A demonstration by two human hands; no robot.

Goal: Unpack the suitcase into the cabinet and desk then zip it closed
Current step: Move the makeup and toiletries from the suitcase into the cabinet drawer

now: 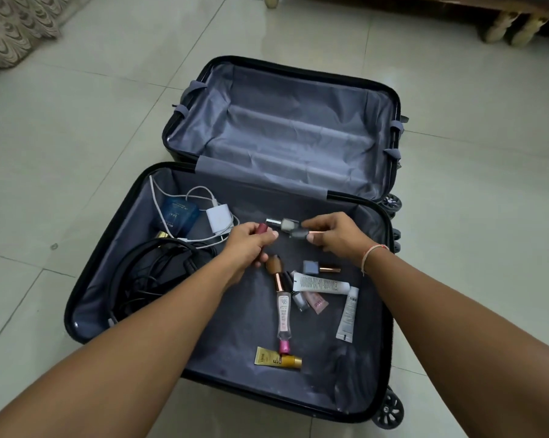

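Both forearms reach over the open suitcase [77,273] on the floor; left hand [247,245] grips a reddish bottle [262,229], right hand [336,237] pinches grey bottles [290,227]; gathering cosmetics is seemingly underway; remaining tubes [322,284] need collecting next.

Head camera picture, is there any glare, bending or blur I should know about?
Head view: soft glare on the floor tiles near the top; wide-angle bending curves the suitcase rim and stretches both forearms; the left hand and right hand are fairly sharp; print on the white tube is too small to read.
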